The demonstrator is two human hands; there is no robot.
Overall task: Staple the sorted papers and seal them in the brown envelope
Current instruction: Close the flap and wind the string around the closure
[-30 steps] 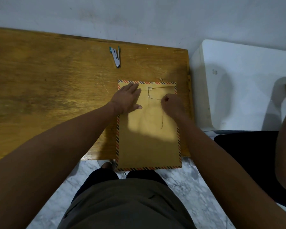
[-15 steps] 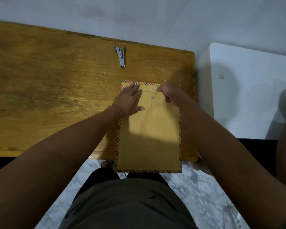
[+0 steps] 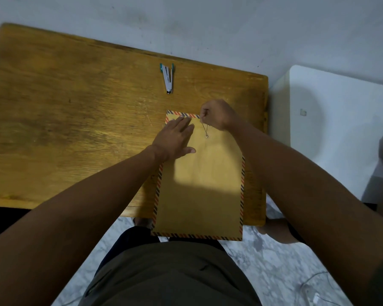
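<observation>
The brown envelope (image 3: 199, 186) lies lengthwise on the wooden worktop (image 3: 75, 129), its near end hanging over the front edge. The left hand (image 3: 175, 138) presses flat on its upper left part, fingers straight. The right hand (image 3: 217, 114), clenched at the top edge, pinches the thin closure string (image 3: 205, 128) that runs down to a small button (image 3: 206, 136). A stapler (image 3: 168, 78) lies further back, well apart.

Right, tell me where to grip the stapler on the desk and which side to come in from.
Grip the stapler across its two long arms, about mid-length, probably coming down from above. It lies flat on the wooden desk, splayed open in a V, with the teal ends toward the wall and the metal tip toward the brown envelope. Nothing crowds it, so a pinch should also close the V.
</observation>
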